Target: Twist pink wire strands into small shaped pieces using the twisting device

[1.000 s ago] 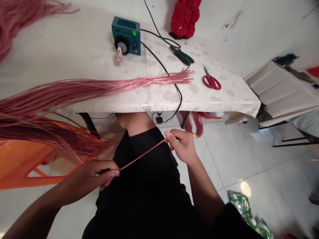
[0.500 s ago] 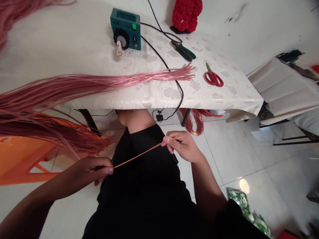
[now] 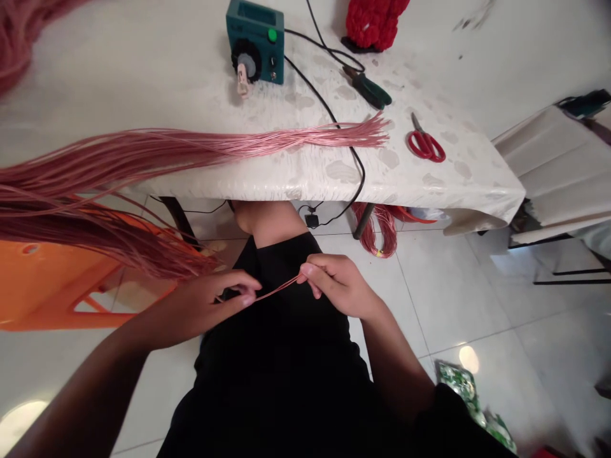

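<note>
On table (image 3: 167, 76) — strands (image 3: 191, 146); scissors (image 3: 424, 135) right

I watch through one view — the head-worn camera — facing forward and steeply down over the black cloth shorts (image 3: 281, 362), the bare left hand (image 3: 214, 299) and bare right hand (image 3: 337, 284) close below, the white, grey-blotched tablecloth (image 3: 439, 187) farther off.

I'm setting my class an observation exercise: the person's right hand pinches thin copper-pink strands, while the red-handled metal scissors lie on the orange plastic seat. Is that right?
Not quite: the head view shows the red-handled metal scissors lying on the white patterned tablecloth, not the orange plastic seat. The right hand does pinch thin copper-pink strands.
</note>
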The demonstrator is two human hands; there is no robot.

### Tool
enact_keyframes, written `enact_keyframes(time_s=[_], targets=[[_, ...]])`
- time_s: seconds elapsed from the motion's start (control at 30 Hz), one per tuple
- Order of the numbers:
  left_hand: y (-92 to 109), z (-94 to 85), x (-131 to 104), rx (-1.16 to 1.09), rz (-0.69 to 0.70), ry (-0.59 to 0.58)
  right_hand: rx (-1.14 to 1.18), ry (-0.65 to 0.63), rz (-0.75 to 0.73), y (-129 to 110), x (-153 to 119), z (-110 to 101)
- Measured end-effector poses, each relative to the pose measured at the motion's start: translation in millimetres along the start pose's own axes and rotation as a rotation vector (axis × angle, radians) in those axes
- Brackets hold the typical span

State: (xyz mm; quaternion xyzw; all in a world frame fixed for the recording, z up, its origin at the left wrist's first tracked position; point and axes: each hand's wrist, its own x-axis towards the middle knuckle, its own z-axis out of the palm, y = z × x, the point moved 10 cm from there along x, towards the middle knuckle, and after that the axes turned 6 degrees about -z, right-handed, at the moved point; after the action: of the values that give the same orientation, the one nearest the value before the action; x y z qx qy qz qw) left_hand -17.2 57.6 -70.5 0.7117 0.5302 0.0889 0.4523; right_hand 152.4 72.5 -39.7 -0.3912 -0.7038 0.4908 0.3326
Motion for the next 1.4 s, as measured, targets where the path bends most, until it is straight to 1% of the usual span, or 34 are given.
enact_keyframes(time_s=[0.03,0.07,0.13,0.17,0.23,0.33,0.5,0.6,0.7,0.77,0.83,0.93,1.07,1.13,1.27,1.4], targets=[[11,6.6,3,-0.012,0.018,-0.075,-0.028,-0.015,-0.019,-3,1,6],[24,7.5,6,-0.015,0.065,-0.084,-0.050,-0.028,-0.036,-6,2,11],[42,9.3,12,-0.002,0.131,-0.070,-0.085,-0.032,-0.061,-9,3,17],[48,9.4,14,0.004,0.155,-0.045,-0.099,-0.026,-0.069,-10,3,17],[54,11.3,18,0.009,0.182,-0.007,-0.119,-0.015,-0.075,-10,3,17],[51,15.4,18,-0.003,0.197,0.002,-0.123,-0.030,-0.085,-10,2,17],[45,18.3,10,-0.018,0.225,-0.071,-0.080,0.012,-0.117,-14,3,13],[47,14.6,7,-0.043,0.255,-0.081,-0.026,-0.061,-0.104,-13,2,17],[50,15.1,6,-0.081,0.282,-0.125,0.057,-0.138,-0.081,-10,0,19],[49,16.8,6,-0.097,0.275,-0.156,0.077,-0.149,-0.068,-8,-2,17],[46,17.6,6,-0.100,0.242,-0.161,0.060,-0.138,-0.067,-7,-2,15],[43,17.3,8,-0.117,0.202,-0.136,0.017,-0.127,-0.073,-7,-3,17],[46,17.2,9,-0.179,0.217,-0.105,-0.019,-0.102,-0.100,-11,-1,20],[47,15.9,10,-0.204,0.222,-0.083,-0.001,-0.076,-0.104,-11,-1,18],[46,8.5,10,-0.266,0.219,0.008,0.047,-0.007,-0.093,-8,-1,13],[46,8.2,9,-0.309,0.205,0.048,0.085,0.016,-0.095,-6,-2,12]])
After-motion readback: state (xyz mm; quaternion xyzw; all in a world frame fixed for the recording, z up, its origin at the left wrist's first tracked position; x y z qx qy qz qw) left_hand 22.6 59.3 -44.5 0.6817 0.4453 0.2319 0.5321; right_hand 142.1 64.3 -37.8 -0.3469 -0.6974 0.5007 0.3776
